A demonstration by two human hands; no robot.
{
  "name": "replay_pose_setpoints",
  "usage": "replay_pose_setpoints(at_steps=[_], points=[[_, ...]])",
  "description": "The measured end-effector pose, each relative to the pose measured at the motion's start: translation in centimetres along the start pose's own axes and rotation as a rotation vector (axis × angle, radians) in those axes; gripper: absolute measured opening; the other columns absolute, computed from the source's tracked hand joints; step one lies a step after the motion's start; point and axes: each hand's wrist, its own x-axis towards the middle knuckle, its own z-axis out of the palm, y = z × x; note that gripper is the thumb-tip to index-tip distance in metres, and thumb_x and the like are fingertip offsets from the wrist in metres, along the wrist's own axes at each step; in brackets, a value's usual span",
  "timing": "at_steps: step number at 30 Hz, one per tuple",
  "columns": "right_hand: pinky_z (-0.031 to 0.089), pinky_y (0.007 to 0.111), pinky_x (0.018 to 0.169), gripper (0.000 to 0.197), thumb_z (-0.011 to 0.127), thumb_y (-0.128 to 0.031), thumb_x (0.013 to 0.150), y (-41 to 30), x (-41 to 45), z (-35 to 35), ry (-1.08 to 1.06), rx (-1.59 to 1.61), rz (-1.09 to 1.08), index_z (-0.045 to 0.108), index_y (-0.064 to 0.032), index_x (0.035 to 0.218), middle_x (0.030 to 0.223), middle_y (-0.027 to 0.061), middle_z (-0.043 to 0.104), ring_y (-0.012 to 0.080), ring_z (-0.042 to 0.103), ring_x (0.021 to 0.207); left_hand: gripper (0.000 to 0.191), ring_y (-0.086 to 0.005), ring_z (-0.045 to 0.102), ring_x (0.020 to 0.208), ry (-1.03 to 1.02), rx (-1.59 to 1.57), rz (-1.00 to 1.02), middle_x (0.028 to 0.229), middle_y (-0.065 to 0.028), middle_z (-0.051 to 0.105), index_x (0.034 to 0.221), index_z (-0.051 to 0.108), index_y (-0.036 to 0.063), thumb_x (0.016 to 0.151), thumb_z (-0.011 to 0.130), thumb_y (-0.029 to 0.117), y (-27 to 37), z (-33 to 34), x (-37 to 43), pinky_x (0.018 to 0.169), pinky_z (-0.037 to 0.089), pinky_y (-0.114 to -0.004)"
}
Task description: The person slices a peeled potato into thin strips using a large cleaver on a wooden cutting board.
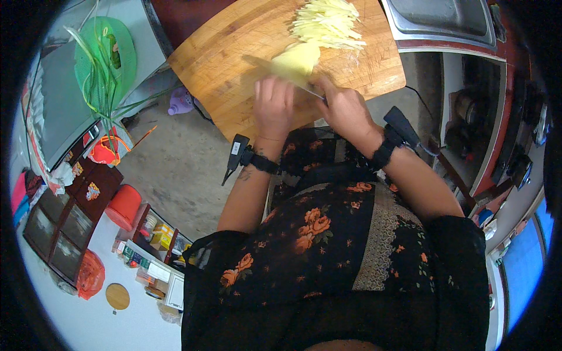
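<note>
My right hand [347,105] grips the dark handle of a kitchen knife [314,92], whose blade is blurred and slants to the upper left. Close against the near side of the blade is my left hand [273,103], fingers together and bent; whether it holds anything is hidden. Just beyond the blade lie overlapping pale yellow slices [298,59], which look like potato. A heap of thin pale yellow strips [327,24] sits farther up on the wooden cutting board [228,39]. Both hands are over the board's near part.
A metal sink [439,17] is at the upper right. To the left, a green mesh basket [127,52] holds scallions [99,83]. A purple bottle [180,101] stands below the board's left side. A red bucket [124,206] is farther left, near a dark cabinet [66,223].
</note>
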Motion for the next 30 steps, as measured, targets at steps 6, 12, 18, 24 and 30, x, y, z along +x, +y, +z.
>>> replay_pose_setpoints(at_steps=[6,12,18,24,30], points=[[0.055,0.052,0.066,0.032,0.066,-0.015,0.088,-0.9,-1.9,-1.3,-0.031,-0.026,0.005,0.055,-0.0096,0.118,0.077,0.0210,0.068,0.0431,0.067,0.073,0.018,-0.0369,0.055,0.092,-0.014,-0.016,0.005,0.098,-0.0157,0.060,0.095,0.063,0.0007,0.079,0.069,0.006,-0.3,0.2,-0.1,0.083,0.048,-0.046],[0.055,0.050,0.064,0.034,0.067,-0.016,0.088,-0.9,-2.0,-1.6,-0.043,-0.034,0.006,0.055,-0.0096,0.119,0.077,0.0206,0.068,0.0414,0.068,0.072,0.018,-0.0365,0.055,0.092,-0.031,-0.040,-0.045,0.097,-0.0145,0.061,0.095,0.064,0.0016,0.079,0.070,0.007,-0.4,0.2,-0.2,0.081,0.048,-0.045],[0.054,0.051,0.069,0.031,0.066,-0.006,0.085,-2.0,-1.3,-2.3,-0.121,-0.008,0.094,0.059,-0.0068,0.115,0.080,0.0238,0.067,0.0440,0.066,0.078,0.017,-0.0366,0.056,0.093,-0.038,-0.046,-0.084,0.099,-0.0144,0.062,0.096,0.064,0.0025,0.081,0.070,0.010,-0.4,0.1,-0.4,0.082,0.049,-0.045],[0.055,0.051,0.069,0.031,0.064,-0.010,0.086,-0.9,0.3,0.4,-0.101,-0.115,0.083,0.059,-0.0078,0.116,0.081,0.0250,0.067,0.0442,0.066,0.077,0.016,-0.0369,0.056,0.094,-0.039,-0.035,-0.085,0.101,-0.0138,0.062,0.096,0.064,0.0039,0.083,0.070,0.012,-0.3,0.1,-0.4,0.083,0.049,-0.045],[0.056,0.049,0.064,0.021,0.061,-0.017,0.088,-1.5,2.6,1.9,-0.091,-0.179,0.048,0.059,-0.0080,0.108,0.082,0.0194,0.068,0.0399,0.069,0.074,0.016,-0.0368,0.057,0.096,-0.020,-0.042,-0.079,0.103,-0.0133,0.062,0.097,0.064,0.0052,0.083,0.070,0.011,-0.5,0.3,-0.5,0.085,0.049,-0.044]])
